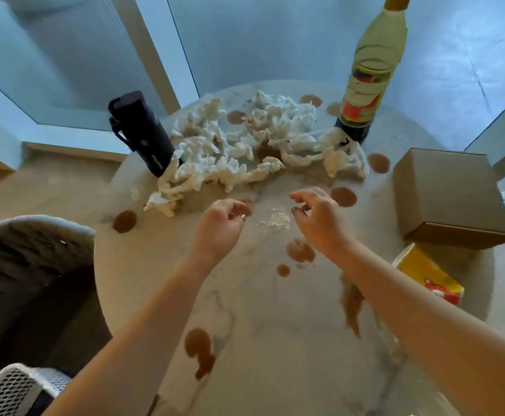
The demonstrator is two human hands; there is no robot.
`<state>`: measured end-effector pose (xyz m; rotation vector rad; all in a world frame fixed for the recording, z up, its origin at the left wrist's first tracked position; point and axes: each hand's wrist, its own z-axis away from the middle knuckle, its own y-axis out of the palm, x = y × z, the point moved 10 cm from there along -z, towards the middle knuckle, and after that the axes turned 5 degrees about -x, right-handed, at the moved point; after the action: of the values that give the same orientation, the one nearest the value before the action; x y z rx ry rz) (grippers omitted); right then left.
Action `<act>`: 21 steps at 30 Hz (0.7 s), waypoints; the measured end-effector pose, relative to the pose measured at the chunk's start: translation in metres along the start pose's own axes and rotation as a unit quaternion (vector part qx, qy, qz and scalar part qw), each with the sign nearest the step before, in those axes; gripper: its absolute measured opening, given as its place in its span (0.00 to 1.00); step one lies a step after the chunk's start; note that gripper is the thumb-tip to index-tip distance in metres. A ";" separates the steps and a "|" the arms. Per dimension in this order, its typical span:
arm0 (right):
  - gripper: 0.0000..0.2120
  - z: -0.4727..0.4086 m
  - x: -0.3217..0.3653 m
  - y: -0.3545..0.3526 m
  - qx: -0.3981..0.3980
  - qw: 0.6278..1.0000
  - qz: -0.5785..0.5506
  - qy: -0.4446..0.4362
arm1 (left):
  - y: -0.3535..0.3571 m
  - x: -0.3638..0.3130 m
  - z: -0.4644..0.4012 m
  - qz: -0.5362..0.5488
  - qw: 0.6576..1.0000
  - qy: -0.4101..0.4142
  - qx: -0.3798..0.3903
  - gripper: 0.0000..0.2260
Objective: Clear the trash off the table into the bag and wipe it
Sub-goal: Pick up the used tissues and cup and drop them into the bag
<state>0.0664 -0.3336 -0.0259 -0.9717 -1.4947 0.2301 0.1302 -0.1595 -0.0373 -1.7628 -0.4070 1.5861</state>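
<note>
Now both hands — left (225,216), right (311,210) — hover loosely curled, holding nothing, either side of the crumbs (275,220) on the desk (275,325) — tissue heap (239,151) lying just beyond them.

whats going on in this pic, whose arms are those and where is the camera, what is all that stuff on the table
This is one picture from a camera worn on a person's head, looking forward and down, so the two bare arms belong to the wearer. There is no robot.

The left hand and right hand hover over a round marble table, fingers loosely curled. Neither plainly holds anything. Between them lies a small pile of white crumbs.

Farther back is a heap of crumpled white paper. Brown spills dot the tabletop. A black flask stands at the left and a tall bottle at the right. Nearer on the right are a cardboard box and a yellow carton lying on its side.

No bag or cloth is visible.
</note>
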 end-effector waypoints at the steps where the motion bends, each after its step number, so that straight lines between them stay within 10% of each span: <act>1: 0.15 -0.014 -0.002 0.013 0.019 1.000 0.019 -0.002 | 0.004 0.002 -0.013 -0.006 1.000 0.013 0.004 0.09; 21: 0.09 -0.122 -0.032 0.068 -0.003 0.991 0.135 0.003 | 0.041 0.001 -0.111 -0.141 0.980 0.141 -0.029 0.08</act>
<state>0.2005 -0.3616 -0.0685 -1.1779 -1.3560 0.4158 0.2274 -0.2207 -0.0676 -1.8473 -0.5410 1.1201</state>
